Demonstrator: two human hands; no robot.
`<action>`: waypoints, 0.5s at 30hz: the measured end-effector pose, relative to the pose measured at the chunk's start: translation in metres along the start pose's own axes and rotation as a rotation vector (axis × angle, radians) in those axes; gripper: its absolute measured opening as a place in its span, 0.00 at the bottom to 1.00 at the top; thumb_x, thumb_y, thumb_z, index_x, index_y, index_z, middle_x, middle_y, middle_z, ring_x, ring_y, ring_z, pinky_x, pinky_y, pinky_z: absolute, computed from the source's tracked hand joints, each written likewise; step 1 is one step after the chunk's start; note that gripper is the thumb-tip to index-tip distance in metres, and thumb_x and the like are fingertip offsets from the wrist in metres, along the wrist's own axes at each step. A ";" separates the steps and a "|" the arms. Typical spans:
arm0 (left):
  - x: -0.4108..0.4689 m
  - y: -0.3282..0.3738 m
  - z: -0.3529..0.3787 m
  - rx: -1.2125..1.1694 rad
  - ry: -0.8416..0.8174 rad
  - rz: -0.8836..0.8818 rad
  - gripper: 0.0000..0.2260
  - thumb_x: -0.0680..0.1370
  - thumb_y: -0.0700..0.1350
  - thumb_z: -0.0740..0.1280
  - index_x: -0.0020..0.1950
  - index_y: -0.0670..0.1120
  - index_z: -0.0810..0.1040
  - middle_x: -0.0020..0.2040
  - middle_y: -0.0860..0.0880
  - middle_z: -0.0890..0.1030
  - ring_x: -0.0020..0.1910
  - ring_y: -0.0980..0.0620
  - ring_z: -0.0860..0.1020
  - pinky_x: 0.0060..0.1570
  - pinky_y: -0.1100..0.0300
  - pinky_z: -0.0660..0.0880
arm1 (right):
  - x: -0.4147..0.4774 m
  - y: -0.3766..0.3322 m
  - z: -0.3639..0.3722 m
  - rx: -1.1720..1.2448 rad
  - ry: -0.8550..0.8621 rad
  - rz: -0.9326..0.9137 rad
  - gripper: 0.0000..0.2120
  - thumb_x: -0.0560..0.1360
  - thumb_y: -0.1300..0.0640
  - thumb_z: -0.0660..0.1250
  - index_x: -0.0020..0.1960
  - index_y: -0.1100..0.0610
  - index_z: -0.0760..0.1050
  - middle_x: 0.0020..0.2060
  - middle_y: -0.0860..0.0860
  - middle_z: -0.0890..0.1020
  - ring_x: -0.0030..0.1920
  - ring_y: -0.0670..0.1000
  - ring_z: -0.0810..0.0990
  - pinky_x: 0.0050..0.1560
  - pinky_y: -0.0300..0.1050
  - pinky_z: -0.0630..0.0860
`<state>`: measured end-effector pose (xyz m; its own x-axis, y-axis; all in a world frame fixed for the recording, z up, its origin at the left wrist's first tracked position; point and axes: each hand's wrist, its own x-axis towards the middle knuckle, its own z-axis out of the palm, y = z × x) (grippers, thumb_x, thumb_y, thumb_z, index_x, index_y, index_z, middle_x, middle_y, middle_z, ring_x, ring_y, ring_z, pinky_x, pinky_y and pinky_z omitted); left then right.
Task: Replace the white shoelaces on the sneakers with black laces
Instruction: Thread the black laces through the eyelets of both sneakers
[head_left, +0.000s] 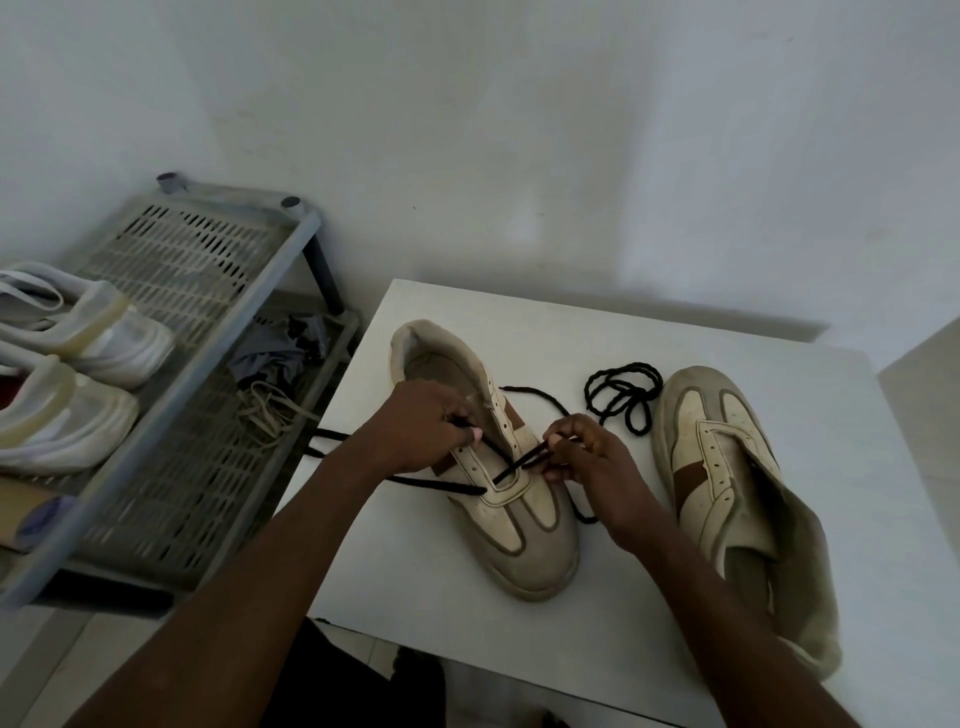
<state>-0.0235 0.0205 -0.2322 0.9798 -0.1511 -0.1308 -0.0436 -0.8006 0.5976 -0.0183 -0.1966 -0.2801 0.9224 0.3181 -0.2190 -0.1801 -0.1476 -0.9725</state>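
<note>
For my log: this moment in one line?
lacing sneaker; left hand: pinches black lace; right hand: pinches black lace; second sneaker: unlaced

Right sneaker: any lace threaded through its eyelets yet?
No, the right sneaker has bare eyelets; the spare black lace lies coiled beside it.

Before you, a white table (841, 467) stands against a plain white wall (519, 130), a grey slatted rack (197, 260) beside it.
</note>
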 end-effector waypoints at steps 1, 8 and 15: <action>0.000 0.000 0.000 0.015 -0.004 0.005 0.04 0.74 0.44 0.71 0.46 0.47 0.85 0.37 0.57 0.77 0.40 0.59 0.74 0.36 0.74 0.65 | 0.000 -0.002 -0.002 -0.052 -0.033 0.008 0.07 0.80 0.64 0.59 0.48 0.61 0.76 0.45 0.61 0.83 0.42 0.51 0.82 0.45 0.45 0.77; -0.001 0.003 0.004 -0.018 0.047 0.000 0.04 0.77 0.44 0.69 0.43 0.51 0.82 0.39 0.54 0.80 0.38 0.58 0.77 0.38 0.68 0.69 | 0.000 -0.011 0.000 -0.300 -0.112 -0.053 0.19 0.72 0.54 0.74 0.59 0.48 0.71 0.52 0.45 0.78 0.42 0.48 0.81 0.43 0.40 0.78; 0.003 0.003 -0.008 -0.205 0.483 -0.151 0.06 0.78 0.41 0.65 0.47 0.43 0.83 0.41 0.47 0.82 0.41 0.50 0.79 0.41 0.64 0.74 | -0.002 -0.010 0.007 -0.573 -0.149 -0.107 0.32 0.63 0.56 0.81 0.63 0.51 0.70 0.52 0.45 0.70 0.39 0.40 0.73 0.37 0.28 0.70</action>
<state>-0.0188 0.0224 -0.2243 0.9526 0.2786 0.1222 0.0960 -0.6564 0.7483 -0.0202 -0.1895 -0.2708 0.8600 0.4808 -0.1711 0.1625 -0.5756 -0.8014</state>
